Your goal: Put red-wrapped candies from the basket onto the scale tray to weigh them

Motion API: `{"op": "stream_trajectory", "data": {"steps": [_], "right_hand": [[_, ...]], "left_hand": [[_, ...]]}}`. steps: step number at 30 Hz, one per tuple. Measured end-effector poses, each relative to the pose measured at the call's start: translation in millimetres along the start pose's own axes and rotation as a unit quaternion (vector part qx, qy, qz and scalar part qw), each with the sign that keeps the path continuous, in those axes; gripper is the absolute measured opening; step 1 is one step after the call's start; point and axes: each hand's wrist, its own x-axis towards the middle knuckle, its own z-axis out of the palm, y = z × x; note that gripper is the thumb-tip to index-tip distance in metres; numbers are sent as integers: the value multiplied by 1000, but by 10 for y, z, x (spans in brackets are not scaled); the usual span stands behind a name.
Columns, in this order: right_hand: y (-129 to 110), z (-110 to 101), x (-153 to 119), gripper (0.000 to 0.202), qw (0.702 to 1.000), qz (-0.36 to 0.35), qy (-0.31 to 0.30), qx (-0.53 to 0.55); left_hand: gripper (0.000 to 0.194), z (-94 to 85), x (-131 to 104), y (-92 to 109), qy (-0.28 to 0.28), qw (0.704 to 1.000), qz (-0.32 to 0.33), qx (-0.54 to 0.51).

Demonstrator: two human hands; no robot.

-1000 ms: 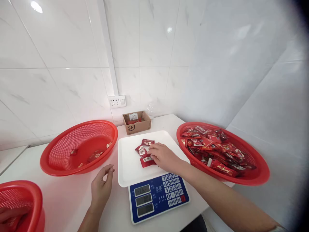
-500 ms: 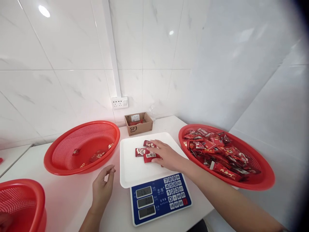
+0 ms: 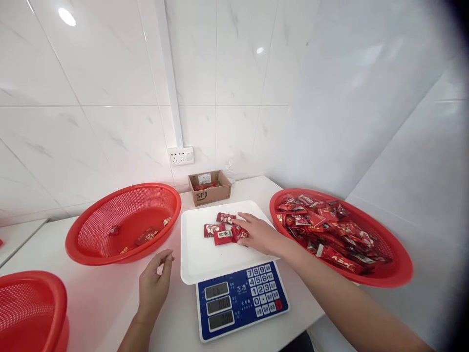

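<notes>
Several red candy packets (image 3: 223,236) lie on the white tray (image 3: 205,266) of a digital scale (image 3: 244,303). My right hand (image 3: 262,235) is over the right side of this group, fingers apart, its fingertips at a small red packet (image 3: 239,233); whether they touch it is hard to tell. My left hand (image 3: 156,281) hovers beside the tray's left edge, fingers curled with thumb and fingertips close together and nothing visible in them.
On the right, a red basket (image 3: 401,274) is heaped with red packets. Another red basket (image 3: 91,230) at left holds a few packets, and part of a third basket (image 3: 60,313) shows lower left. Behind the scale stands a small cardboard box (image 3: 214,195) with red packets inside.
My right hand has drawn slightly right with its fingers, uncovering the small packet at its fingertips. Another hand in the lower-left basket has gone from view. My left hand barely moved.
</notes>
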Motion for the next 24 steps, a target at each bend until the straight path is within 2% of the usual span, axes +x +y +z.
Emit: {"op": "stream_trajectory", "data": {"steps": [6, 14, 18, 24], "right_hand": [[33, 70, 26, 58, 999, 14, 42, 29], [-85, 55, -15, 52, 994, -48, 29, 89], [-165, 92, -29, 46, 993, -90, 36, 64], [-240, 97, -76, 34, 992, -110, 29, 47]], "left_hand": [[40, 6, 4, -8, -4, 1000, 8, 4], [39, -8, 6, -10, -3, 1000, 18, 2], [39, -10, 3, 9, -4, 1000, 12, 3], [38, -8, -1, 27, -1, 1000, 13, 0]]}}
